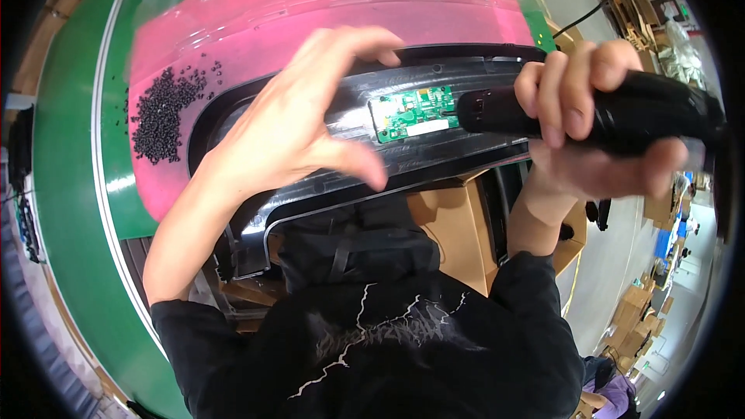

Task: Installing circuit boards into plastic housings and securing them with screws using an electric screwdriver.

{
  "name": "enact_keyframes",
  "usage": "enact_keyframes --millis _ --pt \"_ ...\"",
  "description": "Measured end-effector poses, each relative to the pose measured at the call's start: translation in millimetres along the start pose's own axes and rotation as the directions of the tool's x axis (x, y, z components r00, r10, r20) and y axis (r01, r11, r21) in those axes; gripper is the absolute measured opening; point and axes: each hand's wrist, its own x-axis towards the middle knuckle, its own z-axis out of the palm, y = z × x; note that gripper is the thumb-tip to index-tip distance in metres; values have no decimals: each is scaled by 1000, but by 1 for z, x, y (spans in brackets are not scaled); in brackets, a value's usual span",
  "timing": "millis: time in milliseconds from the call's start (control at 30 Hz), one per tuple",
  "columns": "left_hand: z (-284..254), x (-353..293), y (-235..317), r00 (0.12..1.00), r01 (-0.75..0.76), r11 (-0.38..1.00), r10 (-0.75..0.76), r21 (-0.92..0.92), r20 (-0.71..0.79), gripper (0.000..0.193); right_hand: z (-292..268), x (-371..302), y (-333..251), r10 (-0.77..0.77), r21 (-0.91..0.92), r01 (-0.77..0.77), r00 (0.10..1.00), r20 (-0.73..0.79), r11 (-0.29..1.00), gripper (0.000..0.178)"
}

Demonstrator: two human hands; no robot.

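My right hand is wrapped around a black electric screwdriver. The driver's narrow end points left over a green circuit board, at the board's right end. That board lies inside a long, curved black plastic housing, which rests partly on a pink mat near me. My left hand is spread over the housing's left part, thumb and fingers apart, with nothing between them. Whether its fingertips touch the housing's far rim, I cannot tell.
A heap of small black screws is scattered on the pink mat, left of the housing. Under the mat is a green table. An open cardboard box stands below the housing, close to my body. Boxes and a person are at the right.
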Motion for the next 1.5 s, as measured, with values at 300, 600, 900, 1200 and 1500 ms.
enact_keyframes --millis 300,600,900,1200,1500 --pt "-6 -4 -1 944 -175 983 150 -62 -292 27 -19 -14 19 38 -7 -40 985 -166 999 54" --pt "-47 -5 40 941 -70 977 -2 -200 -339 21 -1 -9 25 136 -230 -181 971 -198 956 51" --pt "-67 -100 59 614 787 562 -683 253 -395 27 -21 4 17 310 36 -311 914 -262 950 55" --pt "-11 -165 67 538 838 529 -841 -134 47 33 -60 20 21 476 403 -271 641 -601 874 15" --pt "56 -176 80 196 54 83 -978 -995 -71 61 -92 -13 -23 -80 -204 -119 650 -756 972 44"
